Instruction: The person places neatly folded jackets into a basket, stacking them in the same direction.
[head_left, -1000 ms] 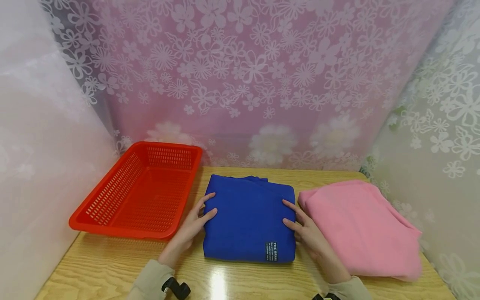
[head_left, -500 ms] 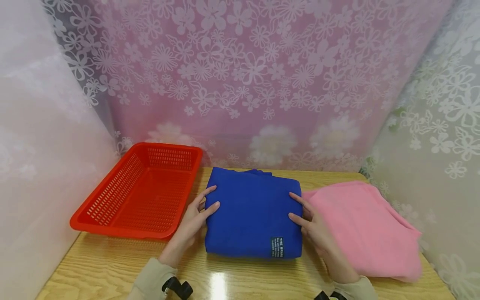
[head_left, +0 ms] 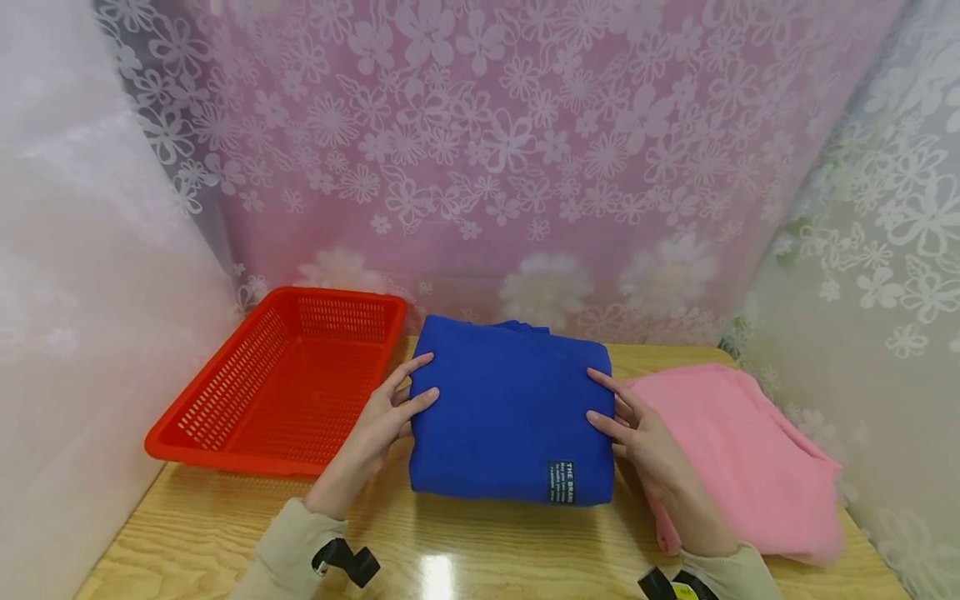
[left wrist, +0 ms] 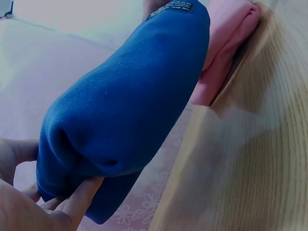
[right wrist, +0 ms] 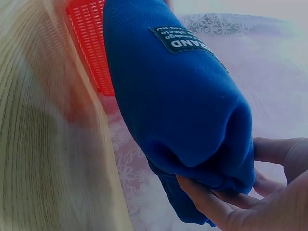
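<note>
A folded blue garment [head_left: 510, 408] with a dark printed label [head_left: 561, 482] near its front right corner is held up between both hands. My left hand [head_left: 384, 415] grips its left side, thumb and forefinger on top and the other fingers tucked beneath. On the opposite side my right hand [head_left: 647, 433] holds it the same way. In the left wrist view, the garment's folded edge [left wrist: 110, 110] bulges over the fingers, with the table below it. The right wrist view shows its layers [right wrist: 192, 130] pinched at the side, a loose flap hanging underneath.
An open red plastic basket [head_left: 232, 462] stands at the left on the wooden table [head_left: 480, 558]. A folded pink cloth [head_left: 750, 467] lies at the right, beside my right hand. A pink flowered curtain [head_left: 480, 167] hangs behind the table.
Both hands have raised the blue garment off the table, and it appears larger and farther up in the head view. It has also shifted slightly right.
</note>
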A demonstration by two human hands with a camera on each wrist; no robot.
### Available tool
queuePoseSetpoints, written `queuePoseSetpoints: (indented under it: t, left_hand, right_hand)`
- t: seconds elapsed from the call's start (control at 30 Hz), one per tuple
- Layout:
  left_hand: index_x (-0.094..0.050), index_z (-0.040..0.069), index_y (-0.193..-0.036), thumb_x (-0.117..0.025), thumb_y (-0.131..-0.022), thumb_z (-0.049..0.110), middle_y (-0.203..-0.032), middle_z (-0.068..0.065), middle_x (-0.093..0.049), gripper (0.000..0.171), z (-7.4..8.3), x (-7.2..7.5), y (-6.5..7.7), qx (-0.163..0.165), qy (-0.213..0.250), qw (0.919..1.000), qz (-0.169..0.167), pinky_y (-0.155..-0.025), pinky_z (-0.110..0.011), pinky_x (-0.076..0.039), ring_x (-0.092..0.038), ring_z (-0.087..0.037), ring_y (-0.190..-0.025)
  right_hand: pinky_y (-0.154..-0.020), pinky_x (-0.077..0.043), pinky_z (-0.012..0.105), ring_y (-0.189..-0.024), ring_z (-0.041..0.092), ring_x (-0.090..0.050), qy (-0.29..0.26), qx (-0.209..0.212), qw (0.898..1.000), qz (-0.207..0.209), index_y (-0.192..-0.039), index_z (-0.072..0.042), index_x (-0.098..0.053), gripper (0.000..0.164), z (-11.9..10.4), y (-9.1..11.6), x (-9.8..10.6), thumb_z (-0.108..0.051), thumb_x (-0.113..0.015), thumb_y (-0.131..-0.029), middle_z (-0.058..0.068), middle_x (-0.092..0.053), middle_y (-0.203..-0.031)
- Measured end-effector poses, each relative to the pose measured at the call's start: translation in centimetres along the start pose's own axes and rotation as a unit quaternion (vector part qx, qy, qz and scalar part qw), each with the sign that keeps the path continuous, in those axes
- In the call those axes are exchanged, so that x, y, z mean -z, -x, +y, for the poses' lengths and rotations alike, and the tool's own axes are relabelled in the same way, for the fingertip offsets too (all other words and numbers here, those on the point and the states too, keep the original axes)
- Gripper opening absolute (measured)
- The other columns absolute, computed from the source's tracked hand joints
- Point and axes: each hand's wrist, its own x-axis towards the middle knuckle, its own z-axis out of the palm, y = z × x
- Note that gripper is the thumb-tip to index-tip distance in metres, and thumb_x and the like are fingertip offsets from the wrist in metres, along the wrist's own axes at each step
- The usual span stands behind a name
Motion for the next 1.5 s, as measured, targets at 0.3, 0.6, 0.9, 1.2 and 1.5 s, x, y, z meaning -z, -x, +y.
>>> queuePoseSetpoints:
  t: [0.3, 0.6, 0.9, 1.2, 1.5]
  left_hand:
    - [-0.042, 0.032, -0.154, -0.065, -0.101, 0.023, -0.155, -0.014, -0.042, 0.059, 1.6, 1.8, 0.1, -0.015, -0.017, 0.9997, 0.009, -0.098, -0.052, -0.053, -0.056, -0.040, -0.128]
    - [-0.036, 0.031, -0.158, -0.063, -0.101, 0.031, -0.153, -0.019, -0.042, 0.063, 5.0, 5.9, 1.1, -0.037, -0.094, 0.9944, 0.030, -0.099, -0.054, -0.051, -0.054, -0.042, -0.129]
    - [-0.034, 0.028, -0.159, -0.059, -0.103, 0.035, -0.155, -0.020, -0.038, 0.062, 9.3, 12.0, 2.9, -0.048, -0.169, 0.9834, 0.045, -0.092, -0.043, -0.056, -0.056, -0.033, -0.124]
    - [-0.030, 0.026, -0.160, -0.052, -0.107, 0.030, -0.167, -0.020, -0.014, 0.058, 10.7, 18.8, 4.3, -0.043, -0.173, 0.9824, 0.055, -0.083, -0.026, -0.057, -0.057, -0.009, -0.115]
    - [-0.020, 0.024, -0.164, -0.048, -0.108, 0.028, -0.169, -0.020, 0.004, 0.063, 9.7, 23.9, 5.2, -0.007, -0.199, 0.9776, 0.069, -0.115, -0.073, -0.014, -0.012, -0.053, -0.148]
  right_hand:
    - [-0.102, -0.052, 0.045, -0.143, 0.042, -0.040, 0.004, 0.014, 1.000, -0.013, -0.162, -0.028, -0.028, 0.067, -1.2, -1.5, -1.1, -0.025, -0.060, -0.104, 0.017, -0.021, -0.166]
    - [-0.104, -0.049, 0.052, -0.140, 0.044, -0.043, -0.022, 0.045, 0.998, -0.028, -0.161, -0.025, -0.030, 0.066, -3.8, -3.8, -4.6, -0.018, -0.061, -0.103, 0.019, -0.026, -0.164]
    - [-0.098, -0.053, 0.050, -0.137, 0.043, -0.048, -0.069, 0.092, 0.990, -0.077, -0.161, -0.023, -0.031, 0.063, -5.6, -6.0, -10.3, -0.008, -0.055, -0.104, 0.019, -0.034, -0.160]
    - [-0.098, -0.053, 0.049, -0.132, 0.043, -0.054, -0.114, 0.098, 0.982, -0.117, -0.160, -0.026, -0.032, 0.069, -6.0, -8.0, -17.4, 0.001, -0.056, -0.101, 0.020, -0.041, -0.156]
    - [-0.104, -0.050, 0.047, -0.136, 0.042, -0.050, -0.119, 0.108, 0.977, -0.138, -0.161, -0.025, -0.030, 0.074, -4.3, -10.2, -23.0, 0.006, -0.058, -0.099, 0.019, -0.039, -0.158]
